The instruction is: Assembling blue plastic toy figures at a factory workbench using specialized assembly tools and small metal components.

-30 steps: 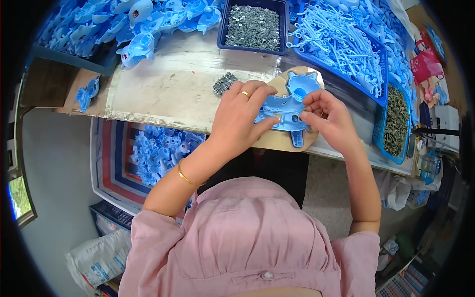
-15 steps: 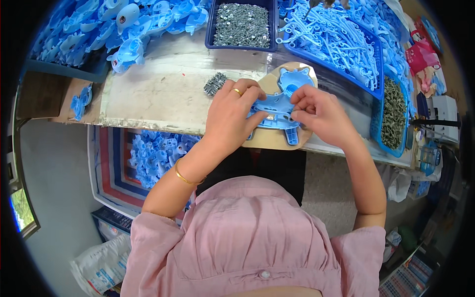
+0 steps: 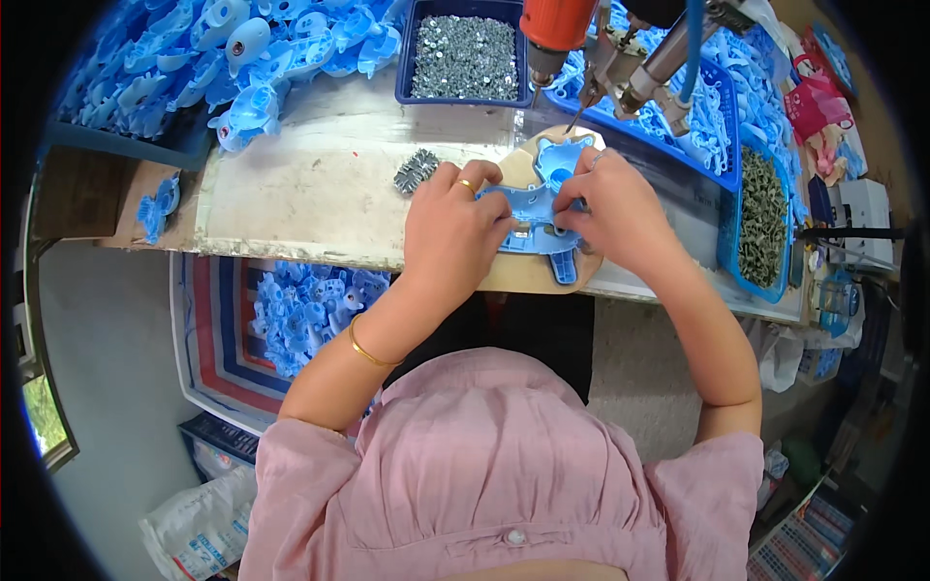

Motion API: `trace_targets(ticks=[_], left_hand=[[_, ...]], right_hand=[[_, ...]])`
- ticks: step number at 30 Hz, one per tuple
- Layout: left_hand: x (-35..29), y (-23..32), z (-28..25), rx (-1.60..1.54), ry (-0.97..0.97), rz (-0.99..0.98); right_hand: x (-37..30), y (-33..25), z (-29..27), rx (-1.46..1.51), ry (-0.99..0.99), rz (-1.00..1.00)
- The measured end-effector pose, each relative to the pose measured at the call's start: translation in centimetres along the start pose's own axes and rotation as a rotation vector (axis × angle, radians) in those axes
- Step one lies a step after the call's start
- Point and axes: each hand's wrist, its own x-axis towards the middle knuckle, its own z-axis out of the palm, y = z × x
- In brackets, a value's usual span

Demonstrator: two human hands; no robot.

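A blue plastic animal-shaped half shell (image 3: pixel 531 201) lies hollow side up on a tan board (image 3: pixel 518 276) at the table's front edge. My left hand (image 3: pixel 450 223) is closed over its left end, fingertips pinched low at the shell. From the right, my right hand (image 3: pixel 615 208) reaches in with bent fingers pinched at the shell's middle. Whatever small thing either pinch holds is hidden. Small metal pieces (image 3: pixel 523 230) show inside the shell between my hands. Beyond the board hangs a powered screwdriver (image 3: pixel 557 29) with an orange-red body, its thin bit apart from the shell.
A cluster of metal pieces (image 3: pixel 417 171) lies left of the board. Behind stands a dark blue bin of small screws (image 3: pixel 465 58). Blue shells (image 3: pixel 250 111) heap at far left; a bin of blue links (image 3: pixel 712 145) and a basket of metal parts (image 3: pixel 762 218) stand right.
The orange-red screwdriver and its metal arm have come into view at the top. My right hand has shifted slightly left and turned further over the shell; my left fingers have curled more.
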Motion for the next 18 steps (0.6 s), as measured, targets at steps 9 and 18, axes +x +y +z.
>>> trace_targets(ticks=[9,18], left_hand=[[-0.4,0.1,-0.1,0.005,0.069,0.051],[4.1,-3.7,-2.0,0.088,0.092,0.062]], right_hand=[[8.3,-9.6,-2.7,-0.037,1.302,-0.387],[18.7,-4.4,-4.8,-0.139,1.467,-0.230]])
